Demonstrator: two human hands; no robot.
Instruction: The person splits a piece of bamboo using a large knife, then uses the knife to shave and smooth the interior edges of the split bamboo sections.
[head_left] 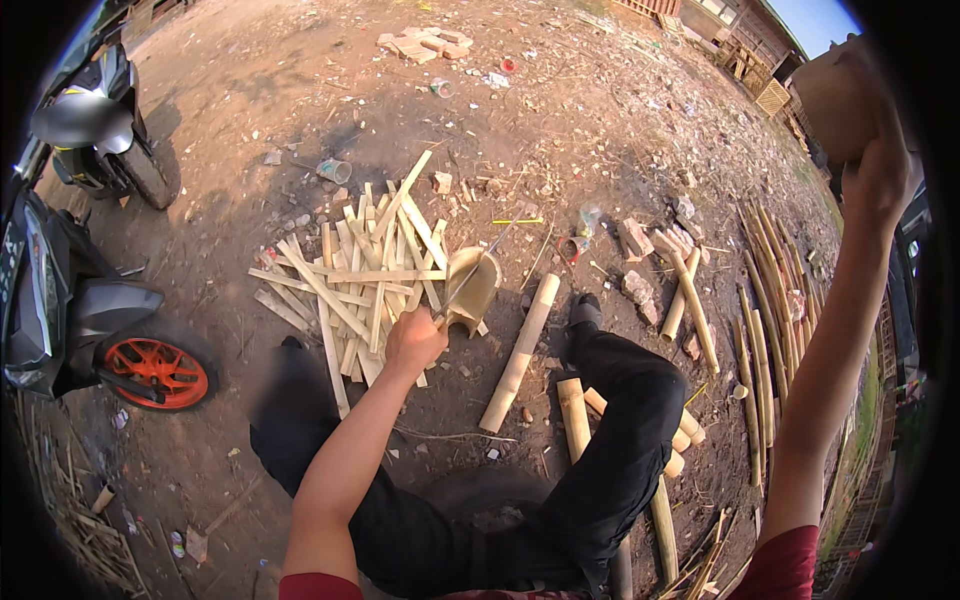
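Observation:
My left hand is closed round the handle of a long-bladed knife, its blade pointing away from me. The blade lies across the end of a short, thick piece of hollow bamboo standing on the ground between my feet; how deep it sits in the bamboo I cannot tell. Raised high at the far right, my right hand grips a wooden block. Split bamboo strips lie in a loose heap beside the hollow piece, just beyond my left hand.
A whole bamboo length lies right of the knife. More bamboo poles and broken bricks are on the right. Parked motorcycles stand at left. Plastic cups and litter dot the dirt ground.

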